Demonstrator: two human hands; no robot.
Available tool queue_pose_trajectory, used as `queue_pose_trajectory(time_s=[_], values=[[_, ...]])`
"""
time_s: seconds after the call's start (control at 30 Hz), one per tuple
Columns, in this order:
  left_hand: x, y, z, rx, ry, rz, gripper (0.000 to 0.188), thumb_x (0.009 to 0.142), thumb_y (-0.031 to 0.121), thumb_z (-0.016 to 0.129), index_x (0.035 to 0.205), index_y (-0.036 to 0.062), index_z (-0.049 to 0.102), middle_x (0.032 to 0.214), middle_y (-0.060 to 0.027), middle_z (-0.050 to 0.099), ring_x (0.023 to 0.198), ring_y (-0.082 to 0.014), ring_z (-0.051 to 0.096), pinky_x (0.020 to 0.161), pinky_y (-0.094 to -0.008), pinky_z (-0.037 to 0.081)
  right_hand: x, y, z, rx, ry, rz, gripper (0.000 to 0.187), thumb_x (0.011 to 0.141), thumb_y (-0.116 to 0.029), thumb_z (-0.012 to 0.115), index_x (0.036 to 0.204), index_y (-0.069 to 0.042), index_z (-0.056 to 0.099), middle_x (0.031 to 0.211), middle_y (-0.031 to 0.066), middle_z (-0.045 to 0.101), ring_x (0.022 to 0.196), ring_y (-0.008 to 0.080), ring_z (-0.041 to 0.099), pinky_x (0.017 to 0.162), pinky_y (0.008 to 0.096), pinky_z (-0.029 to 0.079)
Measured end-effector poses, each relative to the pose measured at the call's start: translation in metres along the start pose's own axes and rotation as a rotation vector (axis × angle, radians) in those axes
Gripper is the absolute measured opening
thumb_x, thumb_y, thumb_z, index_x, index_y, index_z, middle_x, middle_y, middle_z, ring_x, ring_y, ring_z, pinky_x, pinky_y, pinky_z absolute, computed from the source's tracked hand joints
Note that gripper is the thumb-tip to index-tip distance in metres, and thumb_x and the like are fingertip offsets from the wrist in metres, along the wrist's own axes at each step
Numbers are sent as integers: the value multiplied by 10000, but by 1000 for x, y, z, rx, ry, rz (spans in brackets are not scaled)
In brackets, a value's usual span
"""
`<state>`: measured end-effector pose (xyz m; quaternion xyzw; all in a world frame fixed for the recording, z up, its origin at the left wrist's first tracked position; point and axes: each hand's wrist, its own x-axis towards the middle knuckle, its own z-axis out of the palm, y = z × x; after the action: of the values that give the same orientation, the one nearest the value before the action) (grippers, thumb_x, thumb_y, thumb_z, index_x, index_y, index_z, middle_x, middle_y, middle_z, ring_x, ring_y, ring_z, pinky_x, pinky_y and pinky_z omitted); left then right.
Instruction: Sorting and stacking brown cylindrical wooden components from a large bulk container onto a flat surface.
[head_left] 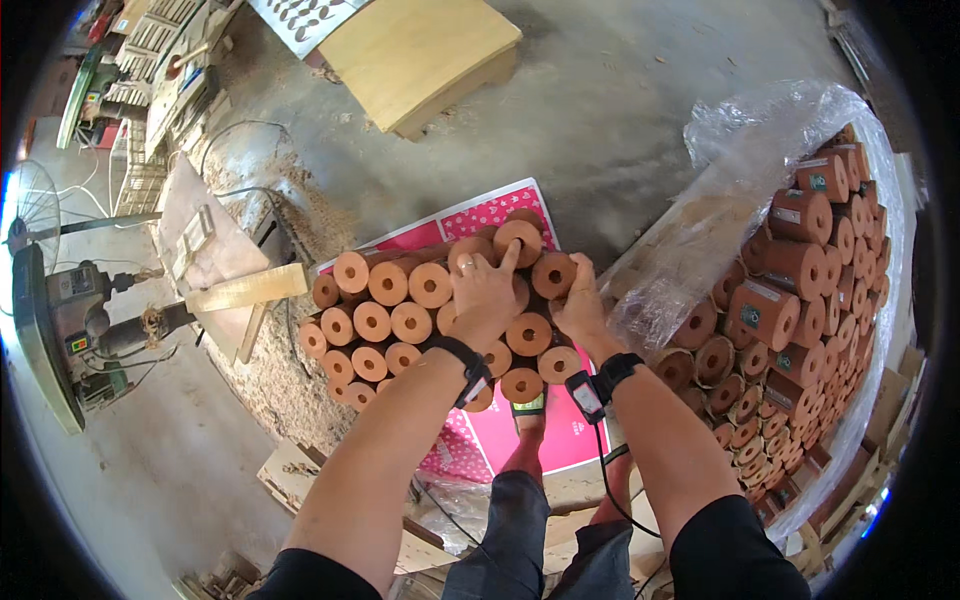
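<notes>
A stack of reddish-brown cylinders (371, 322), each with a round hole through its middle, lies on a pink printed sheet (545, 430) in front of me. My left hand (484, 290) rests over the upper middle of the stack, a ring on one finger. Its index finger reaches out to the end face of a top cylinder (517, 240). At the stack's right end, my right hand (581, 308) lies with extended fingers against the side of another cylinder (553, 274). Part of each hand's grip is hidden. Dark straps circle both wrists.
A large pile of similar cylinders (795, 268), partly under clear plastic wrap (740, 150), stands at the right. At the left is a green-and-grey machine (75, 300) beside a wooden board (250, 290). A yellowish wooden platform (425, 55) stands on the far floor. Sawdust (245, 400) lies left of the stack.
</notes>
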<state>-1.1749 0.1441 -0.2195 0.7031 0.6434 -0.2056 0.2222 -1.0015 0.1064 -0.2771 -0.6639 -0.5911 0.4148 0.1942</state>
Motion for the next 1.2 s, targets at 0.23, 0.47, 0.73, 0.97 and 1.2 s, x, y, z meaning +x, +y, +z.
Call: queue_pose_trajectory(time_s=[0.23,0.47,0.73,0.97,1.2], values=[[2,-1,0,65,-20,91,756,874,258,617,1565,261,312,1213,-250,571,1132,-353,563,962,-494,432,15,7,-16,24,-117,168,792,725,-109,798,1402,-53,390,1374,262,481,1281,417,483,1061,468,430],[-7,-23,-12,148,39,192,656,893,254,609,1509,145,412,1272,-198,604,1139,-327,605,916,-495,473,-30,-56,-27,89,70,105,567,858,-160,633,1388,-82,449,1300,271,515,1128,442,577,957,488,481],[-147,7,-105,-257,-108,165,476,900,208,619,1343,46,557,1103,-215,638,1053,-324,605,815,-382,523,-220,-63,-164,124,121,128,302,892,-263,640,1138,-88,652,890,164,695,849,350,673,733,438,525],[-255,105,-192,-390,-47,327,458,903,212,621,1326,45,566,1088,-208,642,1028,-316,608,802,-379,524,-422,11,-280,56,-146,428,340,996,-404,500,1073,-122,674,837,179,683,758,378,650,687,490,498],[-338,238,-255,-388,96,486,441,905,216,622,1309,43,575,1072,-202,646,1004,-308,611,789,-376,525,-543,114,-381,1,178,381,352,969,-399,530,1116,-127,698,888,133,720,803,335,684,742,421,546]])
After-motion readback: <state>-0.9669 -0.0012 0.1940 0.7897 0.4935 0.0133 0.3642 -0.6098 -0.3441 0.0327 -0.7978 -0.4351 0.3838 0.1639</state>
